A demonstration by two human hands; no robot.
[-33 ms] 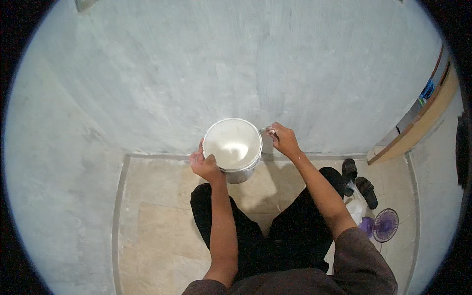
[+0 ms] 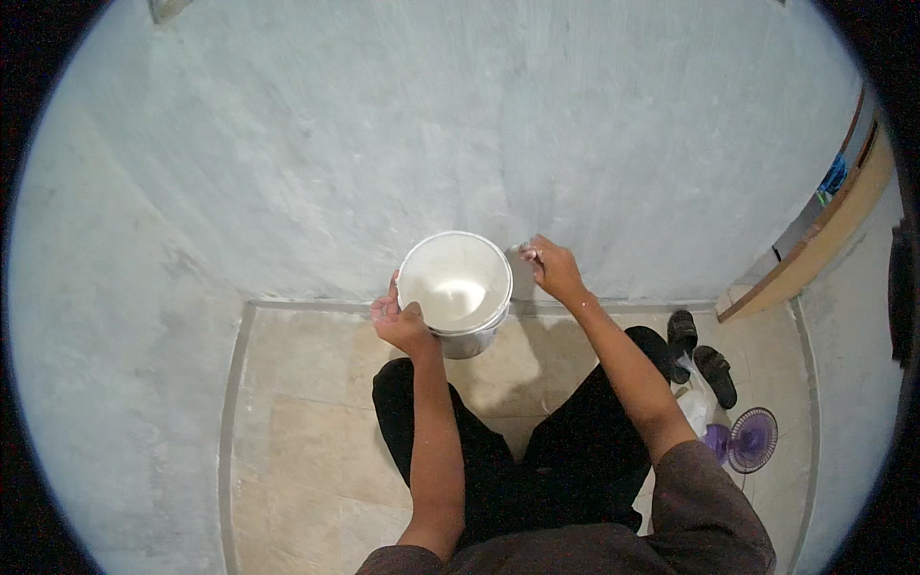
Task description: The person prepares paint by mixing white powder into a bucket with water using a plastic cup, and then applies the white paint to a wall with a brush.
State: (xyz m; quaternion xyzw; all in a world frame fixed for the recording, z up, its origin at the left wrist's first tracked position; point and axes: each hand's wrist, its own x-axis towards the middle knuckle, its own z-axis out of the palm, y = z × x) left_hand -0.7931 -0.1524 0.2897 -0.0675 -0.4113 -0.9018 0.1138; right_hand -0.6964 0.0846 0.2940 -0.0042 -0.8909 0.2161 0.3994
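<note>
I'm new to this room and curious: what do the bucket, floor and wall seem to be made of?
Bucket: probably plastic, smooth and pale, judging by its rounded rim and even sides; painted metal can't be ruled out. Floor: likely ceramic tile, smooth beige, by the thin joint lines. Wall: perhaps plaster or cement, matt, from its streaky, patchy grey surface.

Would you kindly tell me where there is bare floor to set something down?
Tiled floor lies bare between the left wall and the left leg. It is crowded beside the right leg: dark sandals, a white bag, a purple round item. The left hand holds the bucket at front centre.
</note>
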